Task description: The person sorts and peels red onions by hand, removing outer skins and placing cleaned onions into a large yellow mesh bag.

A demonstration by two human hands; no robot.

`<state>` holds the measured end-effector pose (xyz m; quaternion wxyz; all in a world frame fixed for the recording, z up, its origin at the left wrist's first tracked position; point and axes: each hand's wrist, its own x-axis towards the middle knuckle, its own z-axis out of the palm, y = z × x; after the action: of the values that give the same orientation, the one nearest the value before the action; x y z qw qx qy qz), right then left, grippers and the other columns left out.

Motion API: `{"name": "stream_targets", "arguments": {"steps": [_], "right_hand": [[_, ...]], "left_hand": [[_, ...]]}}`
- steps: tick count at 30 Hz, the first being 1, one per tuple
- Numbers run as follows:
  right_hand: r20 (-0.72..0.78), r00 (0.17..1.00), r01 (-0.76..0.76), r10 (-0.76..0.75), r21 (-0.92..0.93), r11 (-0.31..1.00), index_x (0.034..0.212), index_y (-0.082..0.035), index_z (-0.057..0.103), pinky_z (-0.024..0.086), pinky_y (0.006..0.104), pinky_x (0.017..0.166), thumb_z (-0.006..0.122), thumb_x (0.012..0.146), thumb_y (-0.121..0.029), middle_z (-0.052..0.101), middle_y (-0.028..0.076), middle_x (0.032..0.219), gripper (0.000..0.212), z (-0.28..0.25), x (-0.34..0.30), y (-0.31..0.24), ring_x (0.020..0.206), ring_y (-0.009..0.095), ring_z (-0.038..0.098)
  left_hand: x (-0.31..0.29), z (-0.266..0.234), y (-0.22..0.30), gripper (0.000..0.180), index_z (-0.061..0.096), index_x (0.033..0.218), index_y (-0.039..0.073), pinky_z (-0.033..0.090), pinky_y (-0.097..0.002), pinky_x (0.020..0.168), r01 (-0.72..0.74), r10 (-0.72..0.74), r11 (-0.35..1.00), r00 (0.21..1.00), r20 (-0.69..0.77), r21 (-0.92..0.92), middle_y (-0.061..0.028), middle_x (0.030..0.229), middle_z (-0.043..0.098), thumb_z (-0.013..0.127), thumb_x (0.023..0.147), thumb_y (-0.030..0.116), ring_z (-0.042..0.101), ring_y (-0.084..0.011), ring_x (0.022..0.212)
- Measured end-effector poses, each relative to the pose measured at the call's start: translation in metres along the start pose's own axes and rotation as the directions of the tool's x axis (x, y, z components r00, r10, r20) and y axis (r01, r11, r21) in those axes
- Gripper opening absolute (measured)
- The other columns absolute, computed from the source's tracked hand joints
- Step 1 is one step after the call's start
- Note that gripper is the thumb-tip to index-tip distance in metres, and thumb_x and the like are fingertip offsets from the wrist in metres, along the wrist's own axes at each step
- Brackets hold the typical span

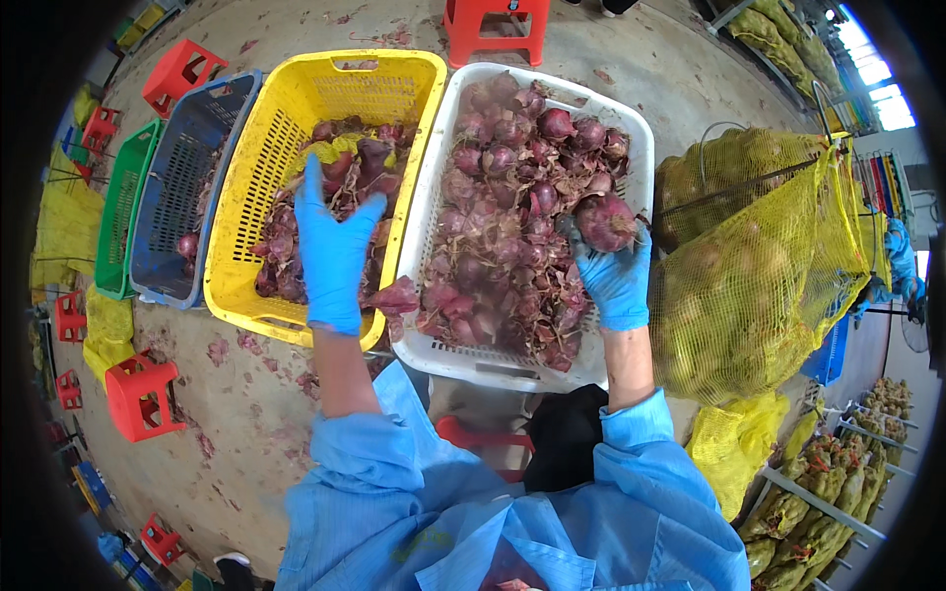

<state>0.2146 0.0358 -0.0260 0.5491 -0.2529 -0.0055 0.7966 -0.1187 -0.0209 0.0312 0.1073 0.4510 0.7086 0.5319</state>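
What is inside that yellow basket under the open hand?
The yellow basket holds red onion skins and a few onions. The left hand covers part; the bottom is hidden.

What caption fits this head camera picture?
Gloved right hand holds a red onion over a white basket.

Under me is a grey concrete floor (631, 69), dusty and strewn with reddish onion skins. Four crates stand on it side by side in front of me: a white crate (642, 133), a yellow crate (258, 148) touching it on my left, then a blue crate (212, 108) and a green crate (120, 212). Red plastic stools (138, 394) stand scattered about the floor, one just beyond the crates. A filled yellow mesh sack (759, 276) stands at my right.
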Motion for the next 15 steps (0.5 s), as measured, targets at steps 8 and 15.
{"name": "stream_targets", "arguments": {"steps": [8,15], "right_hand": [[0.181,0.983,0.087,0.032,-0.609,0.788,0.142,-0.004,0.039,0.049,0.0439,0.098,0.064,0.088,-0.033,0.05,0.018,0.136,0.066,0.041,-0.013,0.035,0.119,0.031,0.055],[0.366,0.929,0.338,-0.051,-0.785,0.519,0.15,-0.004,0.029,0.037,0.0343,0.109,0.068,0.078,-0.008,0.04,0.01,0.148,0.082,0.072,-0.032,0.049,0.13,0.02,0.044]], "left_hand": [[-0.037,0.047,0.054,0.071,0.037,0.149,0.016,0.046,-0.0313,0.095,0.408,0.041,0.829,0.639,0.768,-0.383,-0.0035,0.148,0.043,0.065,0.084,0.007,0.049,-0.0169,0.117],[-0.03,0.049,0.064,0.037,0.059,0.129,0.004,0.05,-0.0268,0.085,0.672,-0.13,0.621,0.597,0.792,-0.404,-0.0045,0.122,0.063,0.059,0.092,0.007,0.059,-0.01,0.101]]}}
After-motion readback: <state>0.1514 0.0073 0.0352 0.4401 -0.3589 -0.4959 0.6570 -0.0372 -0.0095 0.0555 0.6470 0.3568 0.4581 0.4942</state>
